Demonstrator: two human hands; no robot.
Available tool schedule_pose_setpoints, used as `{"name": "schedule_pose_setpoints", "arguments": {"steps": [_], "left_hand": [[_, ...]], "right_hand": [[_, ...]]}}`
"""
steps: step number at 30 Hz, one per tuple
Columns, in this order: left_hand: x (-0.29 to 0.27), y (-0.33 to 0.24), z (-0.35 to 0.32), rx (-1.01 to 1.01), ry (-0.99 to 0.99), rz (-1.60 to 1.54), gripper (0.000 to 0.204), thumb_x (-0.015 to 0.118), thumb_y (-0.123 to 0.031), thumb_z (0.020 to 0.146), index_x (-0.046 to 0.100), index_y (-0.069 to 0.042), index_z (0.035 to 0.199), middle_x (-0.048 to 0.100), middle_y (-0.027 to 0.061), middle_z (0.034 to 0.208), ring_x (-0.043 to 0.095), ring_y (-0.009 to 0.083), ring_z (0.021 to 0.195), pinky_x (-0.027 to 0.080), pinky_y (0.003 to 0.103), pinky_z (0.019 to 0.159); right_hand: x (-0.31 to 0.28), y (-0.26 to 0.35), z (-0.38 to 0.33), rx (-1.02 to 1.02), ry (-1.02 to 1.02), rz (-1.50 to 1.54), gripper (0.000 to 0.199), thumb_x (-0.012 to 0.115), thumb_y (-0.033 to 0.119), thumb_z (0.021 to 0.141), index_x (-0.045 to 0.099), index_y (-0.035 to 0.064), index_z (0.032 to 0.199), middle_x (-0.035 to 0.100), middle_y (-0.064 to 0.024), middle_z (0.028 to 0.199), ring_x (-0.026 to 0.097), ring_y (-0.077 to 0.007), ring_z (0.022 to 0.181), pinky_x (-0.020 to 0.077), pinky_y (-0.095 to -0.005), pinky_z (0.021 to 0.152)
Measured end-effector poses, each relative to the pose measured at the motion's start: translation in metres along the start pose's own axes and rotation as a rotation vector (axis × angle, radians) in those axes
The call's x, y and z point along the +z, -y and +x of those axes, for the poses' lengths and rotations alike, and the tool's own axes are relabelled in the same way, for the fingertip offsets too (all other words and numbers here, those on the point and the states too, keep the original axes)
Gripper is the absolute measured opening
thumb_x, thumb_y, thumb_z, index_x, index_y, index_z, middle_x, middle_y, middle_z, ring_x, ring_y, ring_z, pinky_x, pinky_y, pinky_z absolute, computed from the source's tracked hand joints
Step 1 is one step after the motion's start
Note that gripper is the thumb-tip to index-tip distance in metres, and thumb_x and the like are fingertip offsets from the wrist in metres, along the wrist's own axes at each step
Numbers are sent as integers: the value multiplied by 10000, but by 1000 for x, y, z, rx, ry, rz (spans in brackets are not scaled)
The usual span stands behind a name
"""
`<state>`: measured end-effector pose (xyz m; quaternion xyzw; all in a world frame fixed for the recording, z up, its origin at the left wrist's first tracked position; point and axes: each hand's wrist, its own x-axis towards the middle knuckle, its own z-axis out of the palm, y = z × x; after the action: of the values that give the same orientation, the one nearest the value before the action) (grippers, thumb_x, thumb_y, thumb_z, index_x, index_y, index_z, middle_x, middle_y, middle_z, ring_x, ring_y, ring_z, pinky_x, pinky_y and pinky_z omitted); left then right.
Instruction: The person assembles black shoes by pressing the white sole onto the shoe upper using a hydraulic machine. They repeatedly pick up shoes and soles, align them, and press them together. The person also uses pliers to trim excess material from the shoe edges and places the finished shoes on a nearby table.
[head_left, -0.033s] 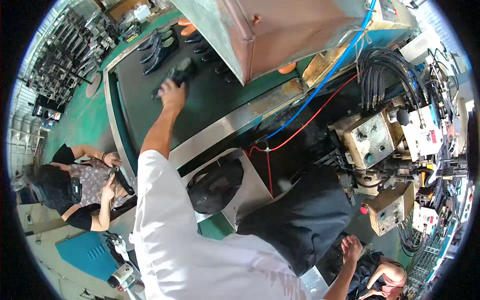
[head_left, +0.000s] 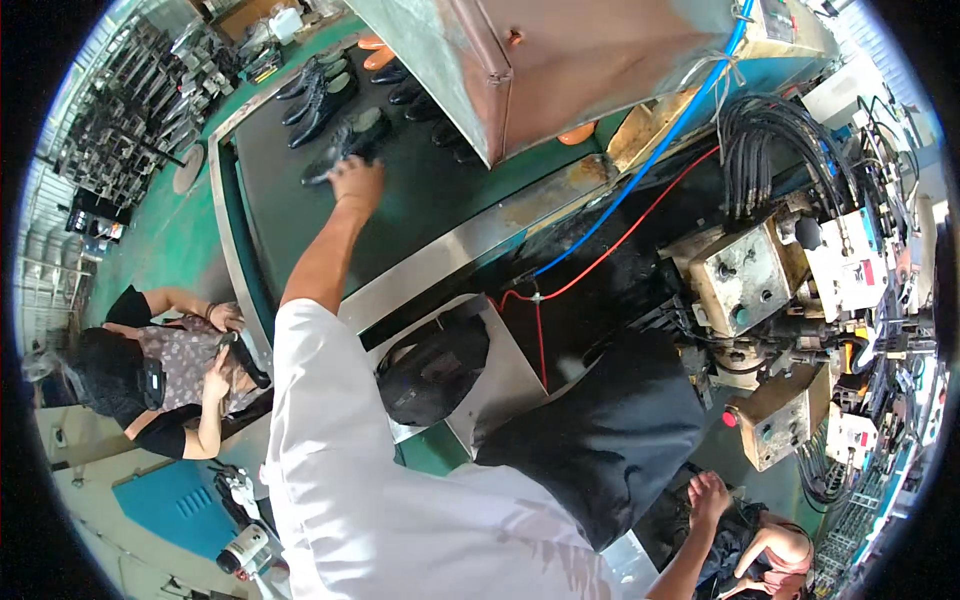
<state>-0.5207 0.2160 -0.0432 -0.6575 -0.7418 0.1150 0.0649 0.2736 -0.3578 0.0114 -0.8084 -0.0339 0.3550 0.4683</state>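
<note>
At far left stood dark metal racks [head_left: 150,110] on a green floor. Below them, a co-worker [head_left: 185,350] in a patterned apron held a dark shoe-like item [head_left: 252,366] in both hands, beside a metal-edged table. A blue panel [head_left: 172,510] showed lower down.

The table's dark top [head_left: 275,195] carried a cluster of black shoes [head_left: 322,100] near its far left edge. Just right of these lay the black shoe [head_left: 345,143] nearest the wearer's left hand [head_left: 357,183], its toe toward the lower left. That hand reached out from a white sleeve, fingers slightly spread and bent at the shoe's near side; whether they gripped it could not be told. Beyond, there were orange shoes [head_left: 379,58] and more black shoes [head_left: 408,90], partly hidden by a rusty metal hood [head_left: 590,70].

Nearer the wearer's body was a black bag [head_left: 440,372]. To its right came a red hose [head_left: 622,237] and a thicker blue hose [head_left: 650,170].

The right hand [head_left: 709,497] was at lower right, fingers loosely bent; how far they were closed could not be told. Near it, a second person [head_left: 785,548] sat low, beneath worn control boxes [head_left: 742,278] and bundled black cables [head_left: 750,165].
</note>
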Motion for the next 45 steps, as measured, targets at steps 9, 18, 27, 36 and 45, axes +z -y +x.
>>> {"name": "schedule_pose_setpoints", "arguments": {"steps": [9,18,27,36,45], "left_hand": [[-109,-214,-143,969,-3,-489,277,628,-104,971,747,5,1195,766,259,1102,731,438,1064,563,544,918],[-142,-436,-428,1837,687,-896,336,606,-87,1056,690,41,1356,741,241,1191,720,390,1100,557,459,971],[-139,-458,-470,2063,782,-605,417,576,95,979,710,-31,1353,594,142,1054,614,270,881,530,374,819],[-159,-484,-484,2005,813,-444,283,561,10,1071,717,17,1308,646,134,1036,654,227,886,546,345,789],[-192,-453,-395,1732,518,-369,196,572,-2,1077,701,72,1205,652,112,1015,651,208,883,540,328,802]], "right_hand": [[-89,-67,-114,-65,-267,14,289,595,175,1100,672,-62,1246,779,-179,1078,777,-240,943,645,-338,802],[10,-368,-382,553,-652,422,197,666,119,922,715,-9,780,669,-110,670,642,-204,559,528,-381,514],[314,-503,-579,1029,-363,-416,211,664,308,1001,784,136,1024,767,-106,1047,763,-324,934,589,-482,792],[-60,-582,-508,1145,-1216,-29,509,685,342,941,645,-61,1250,671,-330,1356,638,-492,1304,519,-539,1108],[-300,-477,-346,1070,-1173,-120,953,841,548,834,526,-76,1481,564,-388,1492,538,-482,1444,418,-499,1225]]}}
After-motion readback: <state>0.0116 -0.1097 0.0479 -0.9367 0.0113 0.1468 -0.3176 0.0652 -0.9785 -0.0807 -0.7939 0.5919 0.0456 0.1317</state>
